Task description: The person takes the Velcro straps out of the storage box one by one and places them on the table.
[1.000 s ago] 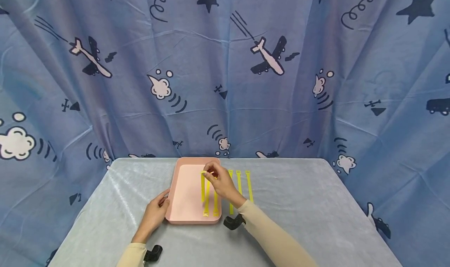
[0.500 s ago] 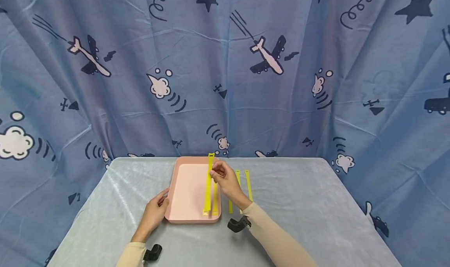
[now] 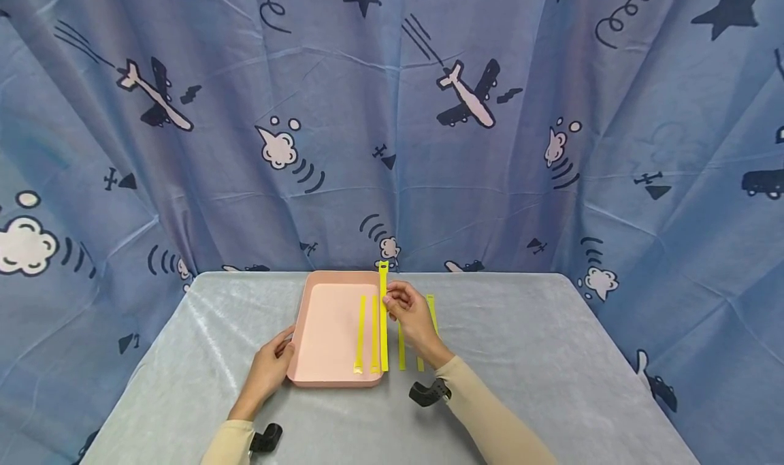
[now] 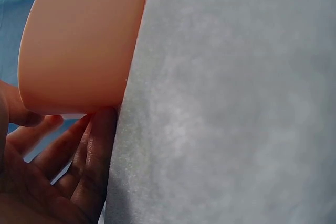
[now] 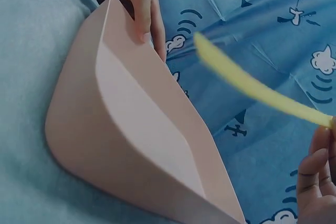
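Nearest, at six o'clock, the left sleeve (image 3: 226, 444) carried a black wrist device (image 3: 266, 439), and the right sleeve (image 3: 496, 417) reached in from five o'clock with another black device (image 3: 429, 392). At the eight o'clock side of the pink tray (image 3: 324, 329), the left hand (image 3: 269, 366) held the tray's wall, thumb at the rim and fingers against the outside. The tray rested on the pale grey counter (image 3: 520, 363). Inside it, towards three o'clock, lay two yellow strips (image 3: 360, 335), apart and roughly parallel, running twelve to six. Past the tray's three o'clock rim, parts of three more strips (image 3: 401, 349) showed on the counter, partly hidden by the right hand (image 3: 418, 322). That hand's fingers were closed in a pinch on the held strip (image 3: 384, 329), its holed end at twelve o'clock. The strip appeared over the tray's three o'clock rim in the head view; whether it touched could not be told. In the right wrist view it curved, slightly blurred, away from the fingertips. Farthest off, at twelve o'clock, hung a blue curtain (image 3: 343, 90) printed with aeroplanes, clouds and stars.
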`<state>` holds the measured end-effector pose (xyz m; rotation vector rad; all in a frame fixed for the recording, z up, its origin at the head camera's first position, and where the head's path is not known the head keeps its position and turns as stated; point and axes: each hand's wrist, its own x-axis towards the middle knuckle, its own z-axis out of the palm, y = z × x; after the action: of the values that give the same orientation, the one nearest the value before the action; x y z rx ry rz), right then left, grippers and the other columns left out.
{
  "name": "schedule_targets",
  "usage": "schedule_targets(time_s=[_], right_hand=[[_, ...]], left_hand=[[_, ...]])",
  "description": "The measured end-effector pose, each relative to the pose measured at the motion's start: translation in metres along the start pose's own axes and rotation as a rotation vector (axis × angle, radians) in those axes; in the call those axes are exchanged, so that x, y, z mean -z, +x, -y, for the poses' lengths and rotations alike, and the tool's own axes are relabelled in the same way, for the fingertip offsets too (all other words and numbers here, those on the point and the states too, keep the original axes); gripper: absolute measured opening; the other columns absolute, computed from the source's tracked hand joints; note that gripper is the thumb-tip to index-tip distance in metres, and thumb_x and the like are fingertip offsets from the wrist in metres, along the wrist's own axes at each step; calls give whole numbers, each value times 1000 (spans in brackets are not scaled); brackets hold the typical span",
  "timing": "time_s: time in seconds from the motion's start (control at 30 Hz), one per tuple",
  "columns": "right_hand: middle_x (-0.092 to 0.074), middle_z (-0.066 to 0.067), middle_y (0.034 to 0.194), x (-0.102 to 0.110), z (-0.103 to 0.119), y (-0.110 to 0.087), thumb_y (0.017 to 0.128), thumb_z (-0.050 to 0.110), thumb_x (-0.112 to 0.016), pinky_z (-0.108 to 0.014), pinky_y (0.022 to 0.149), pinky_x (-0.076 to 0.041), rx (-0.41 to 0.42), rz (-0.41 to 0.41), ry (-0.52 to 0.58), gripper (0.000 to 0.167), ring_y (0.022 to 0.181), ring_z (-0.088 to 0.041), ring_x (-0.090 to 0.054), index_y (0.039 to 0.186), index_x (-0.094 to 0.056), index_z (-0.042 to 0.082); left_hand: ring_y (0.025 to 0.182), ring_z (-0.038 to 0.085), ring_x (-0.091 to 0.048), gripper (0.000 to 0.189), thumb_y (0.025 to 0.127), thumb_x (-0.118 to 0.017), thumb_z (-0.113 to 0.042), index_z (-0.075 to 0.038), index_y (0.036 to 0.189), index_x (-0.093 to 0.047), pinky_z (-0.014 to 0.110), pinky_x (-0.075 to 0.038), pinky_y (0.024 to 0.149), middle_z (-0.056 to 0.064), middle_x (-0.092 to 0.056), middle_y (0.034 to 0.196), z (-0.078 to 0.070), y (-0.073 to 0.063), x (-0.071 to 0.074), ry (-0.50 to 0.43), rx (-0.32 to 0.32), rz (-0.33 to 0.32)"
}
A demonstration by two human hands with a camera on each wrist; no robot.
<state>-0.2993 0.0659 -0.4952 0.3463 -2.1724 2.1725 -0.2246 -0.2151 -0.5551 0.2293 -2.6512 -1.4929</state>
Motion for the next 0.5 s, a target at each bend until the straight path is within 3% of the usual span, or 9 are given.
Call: schedule_targets(time_s=[0.5], right_hand=[[-61,-4,92,39,-10,-2,97,9,-61,-28,65,-48,-83,-53,-44,24,76,-20,-53,121,-58,7]], left_hand=[[116,31,-64,43,102,-51,-15,-10,144,-51,43,-52,94,22,-65,127,-1,1,1,-8,-2,13]])
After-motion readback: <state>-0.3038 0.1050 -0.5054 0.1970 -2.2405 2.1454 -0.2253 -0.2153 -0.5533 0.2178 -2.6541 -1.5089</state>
